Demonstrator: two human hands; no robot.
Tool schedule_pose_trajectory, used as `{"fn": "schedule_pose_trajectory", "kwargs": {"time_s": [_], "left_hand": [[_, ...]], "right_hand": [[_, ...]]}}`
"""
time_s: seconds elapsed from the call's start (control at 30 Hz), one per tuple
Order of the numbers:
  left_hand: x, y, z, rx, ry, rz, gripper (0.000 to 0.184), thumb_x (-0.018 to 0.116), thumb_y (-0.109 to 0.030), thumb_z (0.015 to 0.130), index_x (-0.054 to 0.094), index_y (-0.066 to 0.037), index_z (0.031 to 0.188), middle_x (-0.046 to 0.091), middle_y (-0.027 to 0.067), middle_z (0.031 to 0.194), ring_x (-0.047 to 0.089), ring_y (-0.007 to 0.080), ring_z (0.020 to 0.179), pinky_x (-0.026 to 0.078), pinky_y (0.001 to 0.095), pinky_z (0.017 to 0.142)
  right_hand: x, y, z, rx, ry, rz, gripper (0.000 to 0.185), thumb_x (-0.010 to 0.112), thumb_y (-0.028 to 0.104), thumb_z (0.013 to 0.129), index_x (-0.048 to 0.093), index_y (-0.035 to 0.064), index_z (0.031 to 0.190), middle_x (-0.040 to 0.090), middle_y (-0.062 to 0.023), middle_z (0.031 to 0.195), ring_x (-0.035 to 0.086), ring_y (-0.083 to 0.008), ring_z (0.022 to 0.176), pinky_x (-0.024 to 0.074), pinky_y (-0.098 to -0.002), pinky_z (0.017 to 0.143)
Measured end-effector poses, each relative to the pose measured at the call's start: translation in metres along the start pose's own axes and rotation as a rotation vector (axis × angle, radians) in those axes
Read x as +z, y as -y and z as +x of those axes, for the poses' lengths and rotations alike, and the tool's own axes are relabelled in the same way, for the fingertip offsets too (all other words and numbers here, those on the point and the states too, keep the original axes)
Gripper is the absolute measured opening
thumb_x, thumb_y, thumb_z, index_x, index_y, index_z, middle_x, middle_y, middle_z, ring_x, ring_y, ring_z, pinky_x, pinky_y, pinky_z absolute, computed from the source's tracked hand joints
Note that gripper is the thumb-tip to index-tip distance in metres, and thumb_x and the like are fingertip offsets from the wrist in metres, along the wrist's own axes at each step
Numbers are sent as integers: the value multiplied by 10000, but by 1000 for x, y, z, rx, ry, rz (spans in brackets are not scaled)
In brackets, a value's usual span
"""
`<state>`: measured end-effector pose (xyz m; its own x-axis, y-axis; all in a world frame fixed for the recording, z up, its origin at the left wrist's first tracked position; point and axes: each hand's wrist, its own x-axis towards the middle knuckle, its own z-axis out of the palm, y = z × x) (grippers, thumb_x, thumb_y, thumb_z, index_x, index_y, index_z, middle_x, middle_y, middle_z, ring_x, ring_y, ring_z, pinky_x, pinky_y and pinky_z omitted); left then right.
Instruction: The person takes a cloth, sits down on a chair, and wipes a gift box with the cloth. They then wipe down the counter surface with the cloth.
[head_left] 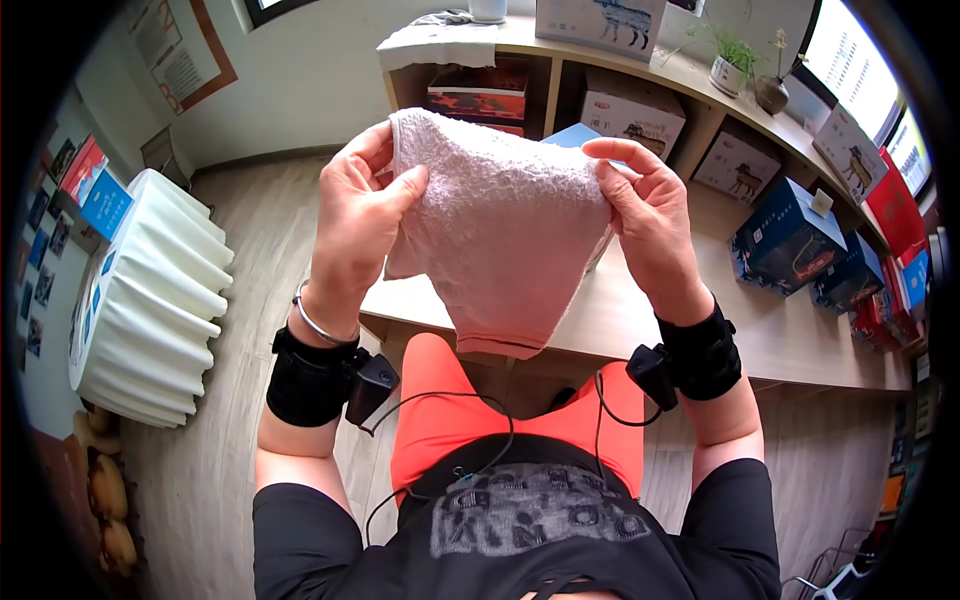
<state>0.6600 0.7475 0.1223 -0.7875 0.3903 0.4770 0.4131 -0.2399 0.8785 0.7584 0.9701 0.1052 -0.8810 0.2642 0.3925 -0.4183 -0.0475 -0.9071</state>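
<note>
A pale pink towel [500, 220] hangs spread out between my two hands, above the front of the low wooden counter. My left hand [365, 205] pinches its upper left corner, thumb on the near side. At the upper right corner, my right hand [645, 210] grips the cloth between thumb and fingers. The towel sags a little along its top edge and narrows toward its lower end, which hangs over my knees. Part of the counter and a blue item behind the cloth are hidden by it.
The wooden counter [690, 335] carries blue boxes [787, 237] on the right. Behind it, a shelf [505, 36] holds cartons, a potted plant [730, 68] and a grey cloth [440, 52]. A round table with a white tablecloth [165, 300] stands left. Cables [450, 395] run from my wrist straps.
</note>
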Motion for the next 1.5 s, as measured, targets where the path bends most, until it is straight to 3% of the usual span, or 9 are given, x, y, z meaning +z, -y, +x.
{"fn": "schedule_pose_trajectory", "kwargs": {"time_s": [0.2,0.27,0.47,0.6,0.73,0.9,1.07,1.2,1.5], "left_hand": [[-7,28,-6,-449,322,-480,691,607,-68,900,206,-44,1463,512,115,1291,554,177,1136,507,329,915],[-16,26,-9,-385,420,-360,738,619,-31,876,184,-28,1471,562,143,1233,601,202,1074,519,320,890],[-19,28,0,-186,89,-399,723,565,58,882,146,9,1469,608,191,1150,637,193,993,551,314,841],[-18,29,2,-213,172,-292,821,653,-47,868,107,14,1478,544,210,1242,557,216,1126,455,326,962],[0,20,-15,-167,395,-140,1005,776,-144,784,78,-15,1496,428,176,1368,451,210,1242,336,316,1051],[-10,16,-7,-198,333,-153,582,704,-42,818,452,15,1340,633,96,1109,608,131,1016,480,278,908],[-15,5,5,-260,393,-57,525,701,-13,812,488,35,1290,644,96,1070,619,124,959,498,263,878],[-8,-9,8,-206,454,68,527,653,51,779,465,47,1271,610,78,1071,594,108,948,485,253,873],[0,-38,21,-28,334,701,313,518,153,732,609,50,1013,590,13,922,544,64,862,458,214,752]], "right_hand": [[1,-6,3,-13,-32,92,208,501,80,976,647,22,1113,672,-44,897,602,-63,753,511,-216,687],[-4,-9,5,-1,-82,112,205,499,81,977,653,21,1099,675,-48,903,606,-64,760,509,-211,690],[-1,-6,-3,-56,289,-141,524,684,113,875,483,54,1355,639,-13,1030,563,-18,828,488,-191,736],[-5,-9,4,-84,166,-229,193,648,83,894,689,28,1075,670,8,910,567,-20,789,489,-213,715],[-7,-13,10,-85,23,-196,158,653,103,893,704,26,1022,673,8,871,573,-33,768,475,-197,697],[-11,-13,10,-25,136,-232,321,690,109,857,623,8,1154,651,-30,988,582,-67,866,484,-225,772],[-5,1,6,-138,202,-580,510,639,-42,799,498,-19,1289,575,-87,1175,568,-134,1030,480,-276,905],[-6,-2,12,-414,117,-787,454,642,-14,744,556,-56,1187,627,-190,1088,619,-285,984,496,-309,845],[-4,18,14,-504,-8,-949,209,697,0,721,671,43,924,632,-82,849,618,-217,746,488,-310,667]]}}
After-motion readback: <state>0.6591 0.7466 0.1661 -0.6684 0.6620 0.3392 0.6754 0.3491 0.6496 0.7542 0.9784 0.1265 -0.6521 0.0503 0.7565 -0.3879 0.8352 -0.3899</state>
